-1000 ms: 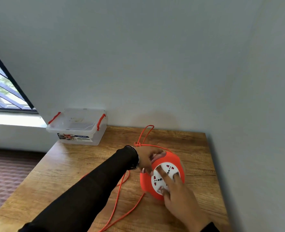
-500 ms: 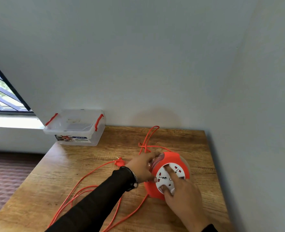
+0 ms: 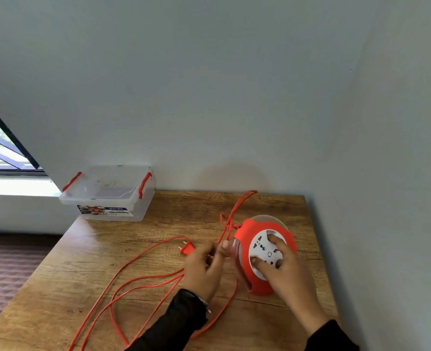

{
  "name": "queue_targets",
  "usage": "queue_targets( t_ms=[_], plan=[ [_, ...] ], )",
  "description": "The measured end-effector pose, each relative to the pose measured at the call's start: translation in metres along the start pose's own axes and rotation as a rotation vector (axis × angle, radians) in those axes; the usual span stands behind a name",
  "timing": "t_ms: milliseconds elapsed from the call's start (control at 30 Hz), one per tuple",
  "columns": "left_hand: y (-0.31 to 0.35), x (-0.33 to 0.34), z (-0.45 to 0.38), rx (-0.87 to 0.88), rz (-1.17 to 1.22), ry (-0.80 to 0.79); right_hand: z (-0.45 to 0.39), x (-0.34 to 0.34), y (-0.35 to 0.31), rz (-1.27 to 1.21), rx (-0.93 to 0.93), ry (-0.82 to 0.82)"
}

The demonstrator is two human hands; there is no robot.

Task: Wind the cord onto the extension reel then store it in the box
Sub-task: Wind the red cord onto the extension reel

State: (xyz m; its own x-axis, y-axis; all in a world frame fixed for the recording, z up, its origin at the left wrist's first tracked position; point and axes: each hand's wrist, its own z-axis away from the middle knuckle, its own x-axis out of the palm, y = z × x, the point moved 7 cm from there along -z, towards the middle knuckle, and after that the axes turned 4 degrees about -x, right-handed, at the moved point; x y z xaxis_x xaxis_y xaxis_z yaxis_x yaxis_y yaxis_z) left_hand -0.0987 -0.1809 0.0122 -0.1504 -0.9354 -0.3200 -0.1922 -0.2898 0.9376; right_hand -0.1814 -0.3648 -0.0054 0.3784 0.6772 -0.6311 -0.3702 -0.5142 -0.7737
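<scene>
An orange extension reel [image 3: 242,239] with a white socket face stands on edge at the right of the wooden table [image 3: 88,269]. My right hand [image 3: 282,269] grips its white face, thumb and fingers curled around the hub. My left hand [image 3: 204,267] is just left of the reel and pinches the orange cord [image 3: 133,287] at the reel's rim. Loose cord lies in loops across the table to the left, with its orange plug [image 3: 186,248] beside my left hand. More cord loops behind the reel toward the wall. A clear plastic box [image 3: 108,196] with orange latches sits at the far left corner, lid on.
A grey wall runs along the back and the right side of the table. A window and its sill are at the left, beyond the box. The table's left edge drops to a patterned floor.
My left hand has drawn back from the reel's top to its left side, uncovering the plug and cord loops. My right hand has turned on the white face.
</scene>
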Motion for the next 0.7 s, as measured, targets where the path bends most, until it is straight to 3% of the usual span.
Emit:
queue_targets(
  t_ms=[100,200,267,400,700],
  plan=[
    [0.001,-0.012,-0.017,-0.014,-0.083,0.046,-0.003,-0.008,-0.011,0.033,-0.036,0.010],
    [-0.005,0.002,-0.024,-0.163,0.023,-0.196,-0.004,-0.015,-0.018,0.046,-0.047,0.012],
    [0.002,0.005,-0.026,-0.128,0.046,-0.241,-0.004,-0.019,-0.021,0.069,-0.053,0.020],
    [0.008,-0.003,-0.037,-0.078,0.105,-0.186,-0.004,-0.025,-0.022,0.100,-0.074,0.007],
    [0.029,-0.011,-0.054,0.101,-0.212,-0.242,-0.002,-0.029,-0.028,0.200,-0.108,-0.036]
  ],
)
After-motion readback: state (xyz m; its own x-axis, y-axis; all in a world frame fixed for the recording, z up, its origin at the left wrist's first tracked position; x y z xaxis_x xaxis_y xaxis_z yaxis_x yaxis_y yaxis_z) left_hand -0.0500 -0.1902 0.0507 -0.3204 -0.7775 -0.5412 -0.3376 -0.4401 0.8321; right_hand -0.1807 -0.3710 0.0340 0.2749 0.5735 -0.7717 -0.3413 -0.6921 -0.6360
